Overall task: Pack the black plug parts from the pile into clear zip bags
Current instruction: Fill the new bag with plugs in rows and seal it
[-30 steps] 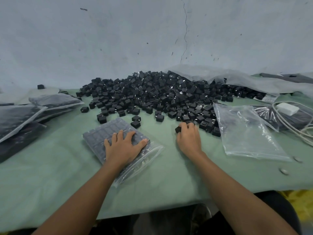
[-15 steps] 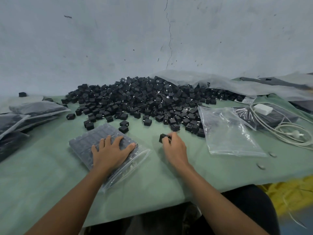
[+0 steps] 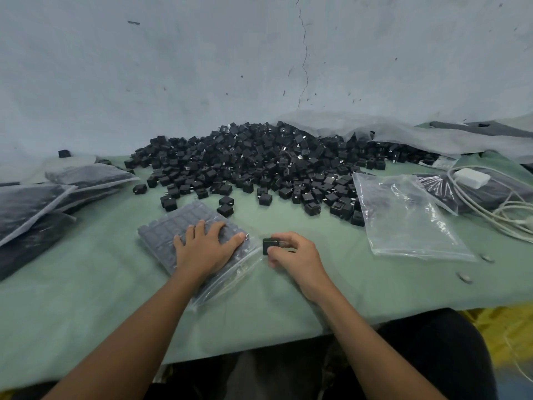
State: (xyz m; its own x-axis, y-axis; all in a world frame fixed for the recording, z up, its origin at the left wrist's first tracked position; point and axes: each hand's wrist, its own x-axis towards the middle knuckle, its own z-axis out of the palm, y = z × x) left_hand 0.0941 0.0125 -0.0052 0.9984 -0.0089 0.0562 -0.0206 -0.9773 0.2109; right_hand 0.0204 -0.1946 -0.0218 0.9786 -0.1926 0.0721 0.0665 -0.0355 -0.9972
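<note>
One black plug part (image 3: 269,243) pinched in right grip (image 3: 294,255), just beside the mouth of a part-filled zip bag (image 3: 161,235) flat on green worktop (image 3: 86,298). Left grip (image 3: 206,246) released, palm pressing that bag. Behind, large pile (image 3: 259,163) unpacked. Filled bags (image 3: 86,176) stacked far left, empty bags (image 3: 403,215) right. Probably far from finished.

A white power adapter (image 3: 473,177) lies at the right of the green table (image 3: 86,298), its pale cables (image 3: 507,217) looped beside it. Behind rises a grey wall (image 3: 202,67) (cracked from the top down).
</note>
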